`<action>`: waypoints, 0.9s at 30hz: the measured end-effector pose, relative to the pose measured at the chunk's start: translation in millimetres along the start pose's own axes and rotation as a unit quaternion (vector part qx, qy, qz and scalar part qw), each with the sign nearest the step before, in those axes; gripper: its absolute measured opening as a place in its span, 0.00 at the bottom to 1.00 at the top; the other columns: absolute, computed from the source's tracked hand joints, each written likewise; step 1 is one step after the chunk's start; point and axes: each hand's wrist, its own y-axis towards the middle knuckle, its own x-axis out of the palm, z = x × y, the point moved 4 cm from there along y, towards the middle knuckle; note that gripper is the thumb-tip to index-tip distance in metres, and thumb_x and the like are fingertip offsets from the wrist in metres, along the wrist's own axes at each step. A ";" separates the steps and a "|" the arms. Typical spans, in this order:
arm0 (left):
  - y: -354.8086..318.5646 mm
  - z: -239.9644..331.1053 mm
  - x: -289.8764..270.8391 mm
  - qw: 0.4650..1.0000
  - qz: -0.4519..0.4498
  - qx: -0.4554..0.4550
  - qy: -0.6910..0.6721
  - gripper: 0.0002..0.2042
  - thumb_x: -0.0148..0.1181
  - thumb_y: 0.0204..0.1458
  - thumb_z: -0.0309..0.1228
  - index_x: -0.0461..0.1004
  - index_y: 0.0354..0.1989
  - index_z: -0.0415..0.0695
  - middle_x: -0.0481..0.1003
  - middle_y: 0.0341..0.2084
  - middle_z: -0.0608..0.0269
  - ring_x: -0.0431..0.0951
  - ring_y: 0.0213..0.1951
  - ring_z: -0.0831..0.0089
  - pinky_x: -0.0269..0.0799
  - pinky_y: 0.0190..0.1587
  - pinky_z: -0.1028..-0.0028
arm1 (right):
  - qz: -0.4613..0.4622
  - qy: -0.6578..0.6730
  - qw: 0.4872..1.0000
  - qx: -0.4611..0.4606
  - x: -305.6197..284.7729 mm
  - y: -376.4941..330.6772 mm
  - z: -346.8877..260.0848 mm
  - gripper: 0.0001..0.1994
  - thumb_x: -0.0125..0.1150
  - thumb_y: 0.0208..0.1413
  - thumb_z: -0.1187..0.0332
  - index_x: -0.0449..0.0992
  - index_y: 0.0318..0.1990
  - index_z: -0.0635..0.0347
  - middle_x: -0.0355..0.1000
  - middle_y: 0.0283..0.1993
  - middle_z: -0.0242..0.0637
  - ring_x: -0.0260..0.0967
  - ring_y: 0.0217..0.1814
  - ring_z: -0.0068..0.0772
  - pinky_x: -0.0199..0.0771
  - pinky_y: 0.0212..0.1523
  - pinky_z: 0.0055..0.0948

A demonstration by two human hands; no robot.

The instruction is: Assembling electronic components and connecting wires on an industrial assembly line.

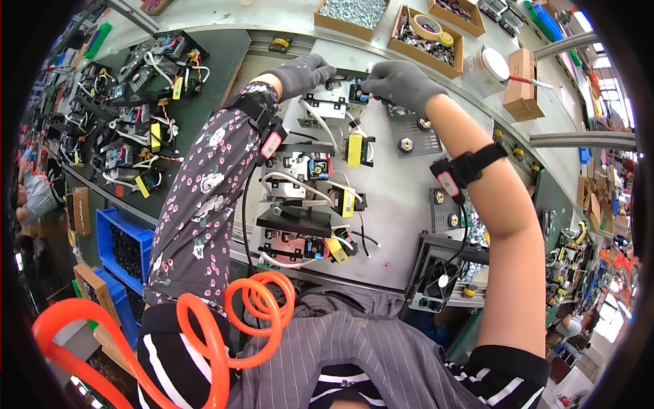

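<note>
Head view: both gloved hands meet at the far end of the grey bench (402, 204), over the farthest circuit assembly (337, 95) in a row of four. The left hand (303, 73) lies curled on that assembly's upper left corner, its fingers bent down over the black edge; it appears to be pressing or gripping the edge, though I cannot tell whether anything is pinched under the glove. The right hand (402, 83) sits just to the right, fingers bunched toward the small blue part (360, 95) on the assembly's right side, touching or nearly touching it; whether it grasps that part is hidden by the fingertips.

The assembly lies directly between the two hands, its long axis running left to right across the bench, while the row of assemblies runs away from the body. The right fingertips are the nearer to the blue part; the left hand holds the opposite side.

Nearer the body lie three more assemblies, each with a yellow transformer (354, 150) and white wires. Cardboard boxes of screws (351, 12) stand beyond the hands, and an orange coiled hose (252, 307) loops across the lap.
</note>
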 end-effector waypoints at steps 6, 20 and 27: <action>-12.2 0.7 -1.6 0.999 -0.021 0.025 -0.017 0.20 0.43 0.59 0.46 0.64 0.53 0.46 0.72 0.46 0.56 0.70 0.49 0.67 0.61 0.53 0.71 | -0.008 0.250 0.963 0.103 18.8 3.3 24.9 0.13 0.67 0.44 0.65 0.75 0.31 0.66 0.70 0.23 0.33 0.66 0.23 0.20 0.70 0.25 0.20; 1.1 -5.4 1.3 0.999 -0.005 -0.011 -0.051 0.21 0.41 0.58 0.46 0.65 0.51 0.44 0.72 0.40 0.58 0.70 0.45 0.69 0.61 0.51 0.71 | 0.076 0.089 0.991 0.065 17.3 -3.2 11.3 0.12 0.63 0.48 0.61 0.71 0.25 0.59 0.66 0.19 0.32 0.62 0.22 0.25 0.63 0.25 0.27; -17.9 -21.1 2.7 0.963 -0.064 -0.030 -0.261 0.19 0.31 0.61 0.34 0.66 0.54 0.45 0.70 0.49 0.61 0.68 0.50 0.72 0.60 0.55 0.74 | 0.191 -0.205 0.951 -0.134 34.7 5.9 -55.4 0.12 0.55 0.50 0.60 0.74 0.37 0.56 0.71 0.38 0.40 0.70 0.41 0.42 0.71 0.39 0.37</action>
